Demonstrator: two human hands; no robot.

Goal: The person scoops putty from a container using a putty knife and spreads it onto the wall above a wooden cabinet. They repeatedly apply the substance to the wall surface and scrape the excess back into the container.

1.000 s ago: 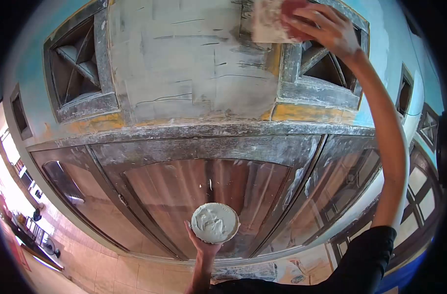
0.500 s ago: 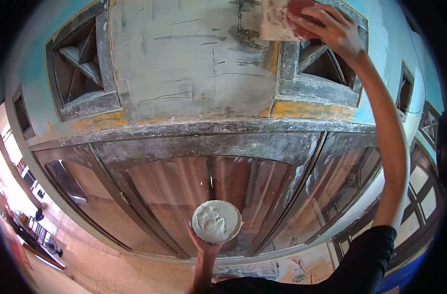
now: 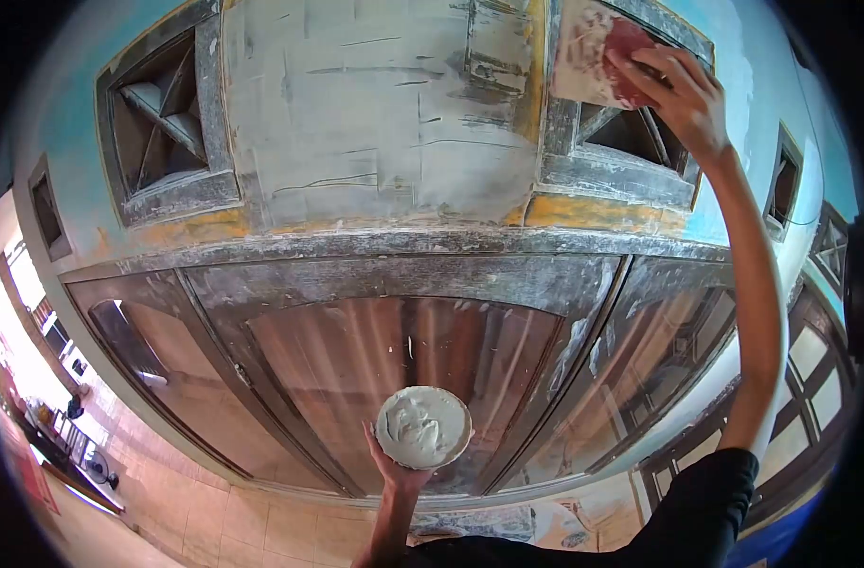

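While the left hand (image 3: 403,476) cups a bowl (image 3: 469,439) of pale paste (image 3: 420,426) from below, fingers mostly hidden, the right hand (image 3: 687,99) grips a red-handled float (image 3: 583,59) over the right vent (image 3: 614,180), its contact unclear. Glazed doors (image 3: 432,279) stand below the patchy wall (image 3: 347,114), tiled floor (image 3: 200,506) lower left.

Btm ctr: bowl (image 3: 468,444) w/ paste (image 3: 420,426) in it, on L hand (image 3: 400,473), in front of doors (image 3: 403,275). Upper R: spreader (image 3: 588,57) in R hand (image 3: 689,102), in front of R vent frame (image 3: 616,178). L vent frame (image 3: 212,114) is upper L, wall panel (image 3: 356,114) top ctr btwn the two, above doors.
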